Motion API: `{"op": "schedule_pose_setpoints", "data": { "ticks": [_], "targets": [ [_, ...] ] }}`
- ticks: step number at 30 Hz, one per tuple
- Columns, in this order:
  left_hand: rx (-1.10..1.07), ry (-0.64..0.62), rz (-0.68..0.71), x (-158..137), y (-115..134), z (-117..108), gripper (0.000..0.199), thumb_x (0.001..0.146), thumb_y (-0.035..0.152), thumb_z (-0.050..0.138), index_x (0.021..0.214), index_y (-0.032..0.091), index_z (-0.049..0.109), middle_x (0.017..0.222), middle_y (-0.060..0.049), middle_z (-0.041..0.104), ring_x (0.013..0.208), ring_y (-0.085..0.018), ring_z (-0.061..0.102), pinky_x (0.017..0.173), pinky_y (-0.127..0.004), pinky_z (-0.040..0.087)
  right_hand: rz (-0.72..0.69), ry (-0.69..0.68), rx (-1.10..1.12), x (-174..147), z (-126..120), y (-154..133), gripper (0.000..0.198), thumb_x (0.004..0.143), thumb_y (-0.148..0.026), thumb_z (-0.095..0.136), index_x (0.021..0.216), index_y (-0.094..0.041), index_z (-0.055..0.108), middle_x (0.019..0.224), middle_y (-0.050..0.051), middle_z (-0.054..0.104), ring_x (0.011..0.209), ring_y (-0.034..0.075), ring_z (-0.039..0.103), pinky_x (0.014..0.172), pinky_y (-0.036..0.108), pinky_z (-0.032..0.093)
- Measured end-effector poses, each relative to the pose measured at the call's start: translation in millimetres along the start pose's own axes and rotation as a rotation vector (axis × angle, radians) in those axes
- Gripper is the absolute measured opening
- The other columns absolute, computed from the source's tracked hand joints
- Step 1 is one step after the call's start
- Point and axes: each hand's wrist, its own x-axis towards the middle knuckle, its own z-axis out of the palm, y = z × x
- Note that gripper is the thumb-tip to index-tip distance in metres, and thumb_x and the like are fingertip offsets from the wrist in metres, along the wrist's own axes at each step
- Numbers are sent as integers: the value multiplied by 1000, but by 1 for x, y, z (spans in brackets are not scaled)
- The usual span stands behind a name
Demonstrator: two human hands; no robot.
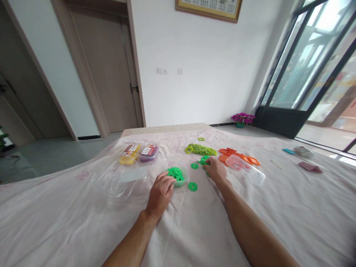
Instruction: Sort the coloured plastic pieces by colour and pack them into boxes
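Observation:
My left hand (161, 191) is curled over the near left rim of a small clear plastic box (184, 178). Inside it lies a heap of green snowflake discs (175, 173). My right hand (216, 169) reaches to the right of the box, fingers pinched at a small cluster of green snowflake discs (204, 160); its fingertips are partly hidden. Two loose green discs, one nearer (193, 186) and one farther (194, 166), lie on the cloth between my hands.
Behind are lime-green discs (201, 149); to the right, orange discs (230, 154) and a clear lid (246, 170). At left stand a yellow-filled box (130, 154), a purple-filled box (149, 152) and clear packaging (119, 181). A pink cloth piece (310, 167) lies far right.

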Motion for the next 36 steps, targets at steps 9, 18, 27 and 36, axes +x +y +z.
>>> {"op": "schedule_pose_setpoints", "data": {
  "ticks": [9, 18, 27, 36],
  "targets": [
    [-16, -23, -22, -1, -1, 1, 22, 87, 9, 55, 101, 22, 65, 98, -3, 69, 115, -22, 56, 100, -44, 50, -112, 37, 740, -9, -3, -45, 30, 65, -43, 72, 81, -18, 66, 75, 1, 67, 64, 15, 57, 61, 27, 42],
    [-27, -29, -23, -1, -1, 1, 19, 89, 13, 54, 100, 22, 65, 99, -4, 69, 116, -23, 57, 100, -45, 50, -233, -115, 690, -23, -3, -65, 31, 80, -29, 58, 108, -18, 65, 107, 9, 70, 92, 21, 64, 81, 35, 50],
    [-3, -18, -16, 0, -1, 2, 25, 86, 7, 54, 101, 23, 65, 100, -3, 69, 115, -22, 57, 101, -44, 50, -264, -115, -268, -24, 24, -28, 54, 92, -49, 45, 140, -24, 49, 148, 11, 44, 140, 32, 25, 110, 50, 18],
    [2, -8, -14, 0, 0, 0, 24, 85, 7, 55, 100, 22, 65, 98, -2, 70, 114, -21, 57, 101, -43, 50, -350, -67, -177, -25, 10, -34, 40, 95, -44, 42, 122, -26, 65, 122, 7, 65, 119, 26, 48, 103, 38, 25]
  ]
}}
